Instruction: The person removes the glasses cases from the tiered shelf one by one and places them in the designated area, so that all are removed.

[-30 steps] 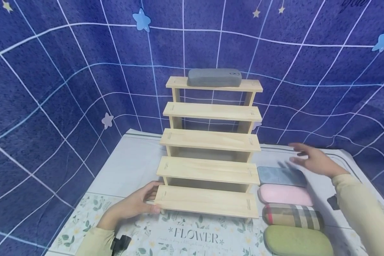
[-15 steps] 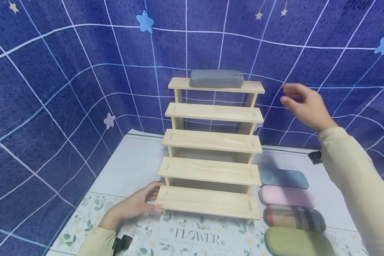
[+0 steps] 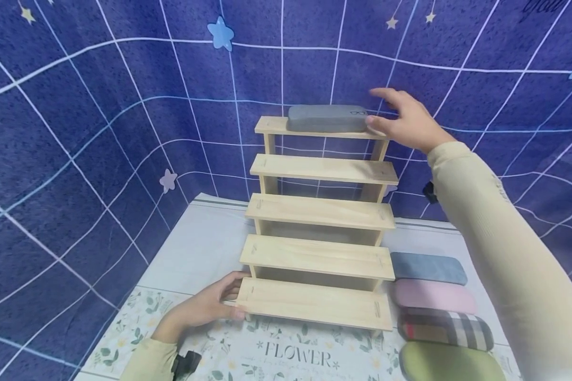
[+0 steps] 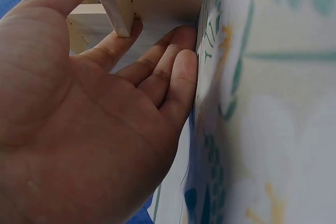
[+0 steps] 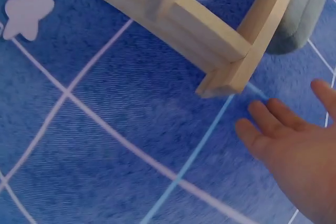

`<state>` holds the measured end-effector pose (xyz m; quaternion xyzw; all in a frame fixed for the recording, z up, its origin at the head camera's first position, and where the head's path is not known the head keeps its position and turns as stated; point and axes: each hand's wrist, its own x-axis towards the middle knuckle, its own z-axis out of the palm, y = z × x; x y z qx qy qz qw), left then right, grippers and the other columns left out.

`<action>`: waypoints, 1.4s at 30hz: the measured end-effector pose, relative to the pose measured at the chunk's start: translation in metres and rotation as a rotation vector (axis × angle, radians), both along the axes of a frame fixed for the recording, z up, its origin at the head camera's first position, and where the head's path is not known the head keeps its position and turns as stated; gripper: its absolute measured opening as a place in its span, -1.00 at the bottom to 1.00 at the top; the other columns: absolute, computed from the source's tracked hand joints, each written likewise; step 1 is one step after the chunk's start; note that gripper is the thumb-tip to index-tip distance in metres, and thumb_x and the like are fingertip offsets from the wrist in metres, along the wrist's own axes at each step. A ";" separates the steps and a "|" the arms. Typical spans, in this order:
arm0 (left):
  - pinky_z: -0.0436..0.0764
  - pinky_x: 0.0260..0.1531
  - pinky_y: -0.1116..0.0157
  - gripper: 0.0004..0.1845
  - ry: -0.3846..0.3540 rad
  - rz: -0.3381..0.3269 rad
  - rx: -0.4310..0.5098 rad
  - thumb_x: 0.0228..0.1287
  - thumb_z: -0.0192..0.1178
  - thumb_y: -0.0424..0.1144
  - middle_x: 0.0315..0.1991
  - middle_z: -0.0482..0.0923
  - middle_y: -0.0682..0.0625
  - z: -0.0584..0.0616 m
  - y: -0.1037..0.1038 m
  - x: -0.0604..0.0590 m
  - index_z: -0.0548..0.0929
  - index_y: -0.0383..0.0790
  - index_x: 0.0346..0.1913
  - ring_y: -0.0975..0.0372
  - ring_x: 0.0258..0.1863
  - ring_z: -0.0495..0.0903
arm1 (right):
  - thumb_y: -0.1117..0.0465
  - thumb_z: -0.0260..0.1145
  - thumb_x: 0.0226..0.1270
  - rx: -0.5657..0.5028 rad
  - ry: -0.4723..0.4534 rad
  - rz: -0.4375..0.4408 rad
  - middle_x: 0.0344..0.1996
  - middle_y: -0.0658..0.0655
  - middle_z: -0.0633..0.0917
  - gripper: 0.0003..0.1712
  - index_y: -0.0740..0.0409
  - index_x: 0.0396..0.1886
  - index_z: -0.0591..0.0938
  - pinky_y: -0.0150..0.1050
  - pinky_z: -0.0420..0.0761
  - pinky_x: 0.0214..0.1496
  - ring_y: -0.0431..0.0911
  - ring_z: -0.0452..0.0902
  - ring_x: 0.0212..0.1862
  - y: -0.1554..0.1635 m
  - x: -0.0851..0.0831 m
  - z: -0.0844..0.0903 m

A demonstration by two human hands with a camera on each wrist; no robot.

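A pale wooden stepped rack (image 3: 314, 254) with several shelves stands on the table. On its top shelf lies a grey glasses case (image 3: 326, 117) with a small glasses print. My left hand (image 3: 205, 304) grips the left end of the lowest shelf, thumb at the front edge. In the left wrist view the index finger reaches round the wooden leg (image 4: 118, 11). My right hand (image 3: 410, 121) is spread at the top shelf's right end, its thumb overlapping the case's end in the head view. The right wrist view shows a gap between those fingers and the wood (image 5: 241, 72).
Right of the rack, a blue case (image 3: 429, 267), a pink case (image 3: 436, 295), a plaid case (image 3: 457, 329) and a green case (image 3: 450, 362) lie in a column. A flower-print cloth (image 3: 295, 354) covers the table. Blue grid-patterned fabric (image 3: 124, 132) hangs behind and to the left.
My right hand has risen from above the blue case and moved left to the top shelf's right end. The left hand keeps its hold; the grey case stays put.
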<state>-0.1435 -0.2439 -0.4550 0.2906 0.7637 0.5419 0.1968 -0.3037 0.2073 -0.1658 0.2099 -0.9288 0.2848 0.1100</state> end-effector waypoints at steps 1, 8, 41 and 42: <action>0.41 0.28 0.25 -0.18 0.001 0.001 0.000 0.27 0.41 -0.31 0.32 0.43 -0.21 0.000 0.000 0.000 0.20 -0.28 0.49 -0.12 0.30 0.41 | -0.17 0.16 0.48 0.036 -0.002 0.015 0.56 0.19 0.16 -0.17 -0.09 0.63 0.14 0.31 0.00 0.49 0.21 0.01 0.54 -0.005 -0.003 0.002; 0.40 0.29 0.25 -0.19 0.009 0.003 -0.004 0.26 0.41 -0.31 0.32 0.44 -0.20 0.002 0.000 0.002 0.21 -0.28 0.49 -0.12 0.30 0.42 | -0.15 0.20 0.45 0.144 0.004 0.093 0.48 0.29 0.28 -0.19 -0.07 0.61 0.21 0.26 0.11 0.46 0.21 0.14 0.46 -0.039 -0.016 0.006; 0.39 0.31 0.24 -0.19 0.008 0.009 0.005 0.23 0.42 -0.35 0.30 0.46 -0.18 -0.001 0.000 0.000 0.24 -0.28 0.47 -0.10 0.29 0.43 | 0.09 0.27 0.49 0.042 -0.056 0.011 0.28 0.39 0.34 -0.31 -0.13 0.56 0.32 0.28 0.24 0.29 0.24 0.23 0.24 0.000 -0.021 -0.014; 0.39 0.31 0.25 -0.20 0.007 0.010 0.003 0.23 0.42 -0.36 0.29 0.47 -0.18 -0.001 0.000 0.000 0.24 -0.28 0.47 -0.10 0.29 0.43 | 0.09 0.26 0.49 0.035 -0.058 0.003 0.29 0.39 0.34 -0.32 -0.13 0.56 0.32 0.29 0.24 0.29 0.24 0.23 0.25 0.003 -0.020 -0.015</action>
